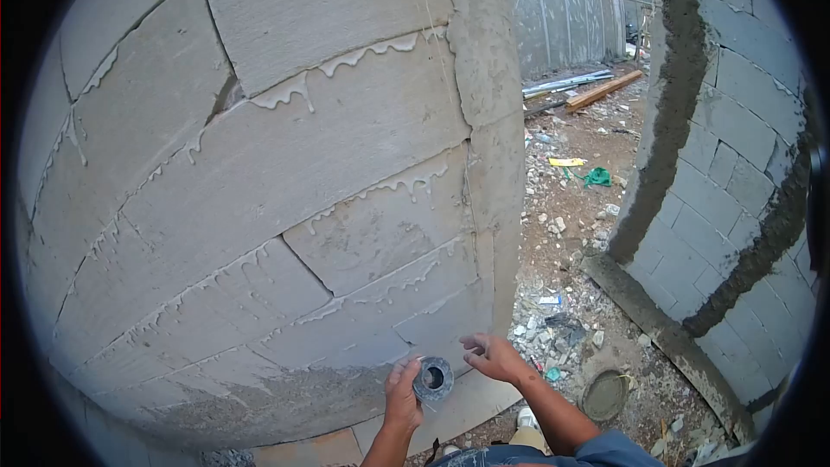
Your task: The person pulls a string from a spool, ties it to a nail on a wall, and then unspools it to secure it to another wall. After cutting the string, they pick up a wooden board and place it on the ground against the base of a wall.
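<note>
A: Near stuff first. What's up w/ the hands?
B: The left hand (402,396) is closed on a dark ring, prob. a tape roll (433,378), thumb & fingers round its rim. The roll sits low against the block wall (259,207). The right hand (491,356) is just beside it, fingers half spread, nothing visibly held, near the plastered corner (493,164).
A: How to do this bit well?
B: Judgement only: firm rim grip, roll square to the wall, right hand close & steady so nothing slips.
A: What's unclear?
B: Can't tell if a tape end runs from the roll to the right fingers, it's too thin to see. Forearms are cut off at the frame bottom. Farther out there's a round disc (604,395), maybe a lid, then rubble (571,233). The planks (605,89) are blurry, and the second wall (735,138) is warped at the edge.
</note>
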Demonstrator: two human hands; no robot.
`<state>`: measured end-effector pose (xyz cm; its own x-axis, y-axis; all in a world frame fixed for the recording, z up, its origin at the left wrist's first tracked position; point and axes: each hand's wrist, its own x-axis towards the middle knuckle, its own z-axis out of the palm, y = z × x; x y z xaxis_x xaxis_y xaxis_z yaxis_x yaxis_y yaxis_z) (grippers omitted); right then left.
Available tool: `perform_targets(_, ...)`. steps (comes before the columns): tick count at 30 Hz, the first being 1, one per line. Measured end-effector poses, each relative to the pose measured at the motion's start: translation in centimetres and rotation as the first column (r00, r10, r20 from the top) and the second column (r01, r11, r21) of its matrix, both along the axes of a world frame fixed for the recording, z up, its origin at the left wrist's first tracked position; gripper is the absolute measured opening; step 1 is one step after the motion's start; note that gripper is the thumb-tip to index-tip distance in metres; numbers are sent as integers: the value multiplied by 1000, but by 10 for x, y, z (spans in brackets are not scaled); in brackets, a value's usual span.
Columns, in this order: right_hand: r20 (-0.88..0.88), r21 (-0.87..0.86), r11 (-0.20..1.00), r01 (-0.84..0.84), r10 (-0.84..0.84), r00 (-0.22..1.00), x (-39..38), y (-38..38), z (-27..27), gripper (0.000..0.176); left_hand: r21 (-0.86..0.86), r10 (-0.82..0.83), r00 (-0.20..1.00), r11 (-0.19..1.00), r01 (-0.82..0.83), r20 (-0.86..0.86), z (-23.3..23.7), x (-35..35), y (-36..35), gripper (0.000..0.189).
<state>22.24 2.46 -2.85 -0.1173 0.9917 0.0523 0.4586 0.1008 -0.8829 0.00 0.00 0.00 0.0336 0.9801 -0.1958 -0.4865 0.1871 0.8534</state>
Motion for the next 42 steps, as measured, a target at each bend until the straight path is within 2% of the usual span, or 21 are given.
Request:
perform_targets(2,51,160,987,-17,9,999,27,61,43,43,62,85,994,994,-89,63,-18,7,27,31)
perform_targets(3,-72,118,993,5,3,997,5,-11,68,40,-66,136,989,988,-140,-62,23,-32,-69,31)
perform_targets(6,-32,425,904,34,-23,999,70,45,170,34,-45,288,956,957,-286,59,5,-5,-53,32)
perform_targets(11,-33,677,736,11,15,999,112,68,291,27,-130,537,823,843,-521,185,-8,7,-70,31)
perform_targets(14,-44,742,671,-19,76,996,116,84,334,27,-184,615,772,787,-589,159,2,12,-81,31)
perform_targets(17,-56,760,648,-55,150,987,103,90,357,27,-125,640,755,768,-628,144,-28,-16,-81,29)
perform_targets(20,-2,778,621,-95,153,988,85,82,372,27,-94,675,724,737,-669,140,12,-5,-82,28)
perform_targets(23,30,763,630,-142,186,982,70,84,372,28,-99,574,811,819,-566,115,28,-12,-87,47)
perform_targets(26,58,703,668,-243,287,956,51,88,355,31,16,635,743,758,-652,213,12,-15,-71,29)
perform_targets(27,73,670,685,-287,323,943,42,85,344,33,59,603,775,781,-622,189,15,-12,-71,30)
perform_targets(29,180,601,659,-452,440,880,22,73,310,44,148,538,832,820,-553,134,33,-1,-63,31)
perform_targets(31,147,424,645,-636,644,751,-1,60,255,63,208,440,895,871,-446,77,59,13,-62,30)
perform_targets(33,-209,290,542,-788,840,501,-31,48,179,75,257,364,928,892,-371,78,87,25,-59,30)
perform_targets(35,-464,209,474,-855,818,340,-50,31,119,64,296,314,940,893,-340,133,110,31,-56,30)
perform_targets(38,-580,-31,265,-964,780,233,-40,27,83,49,348,343,932,864,-363,120,133,15,-54,30)
perform_targets(40,-547,-88,443,-892,727,415,-24,16,110,38,368,436,893,816,-446,114,144,3,-51,30)
perform_targets(42,-583,7,569,-822,670,459,-5,24,129,31,381,546,835,761,-525,61,142,-20,-40,36)
